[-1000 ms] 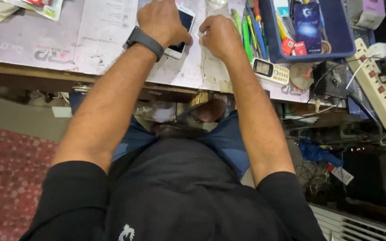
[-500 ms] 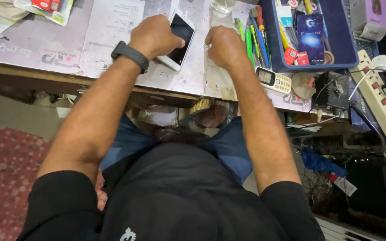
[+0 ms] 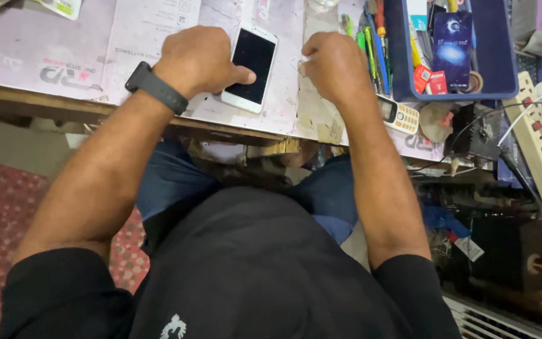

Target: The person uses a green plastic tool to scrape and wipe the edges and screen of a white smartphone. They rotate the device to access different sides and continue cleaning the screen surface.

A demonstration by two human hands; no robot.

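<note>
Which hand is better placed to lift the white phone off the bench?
Left, probably. The left hand already rests on the white phone, thumb on its dark screen. The right hand sits curled on the bench beside the phone, apart from it, seemingly pinching something small.
</note>
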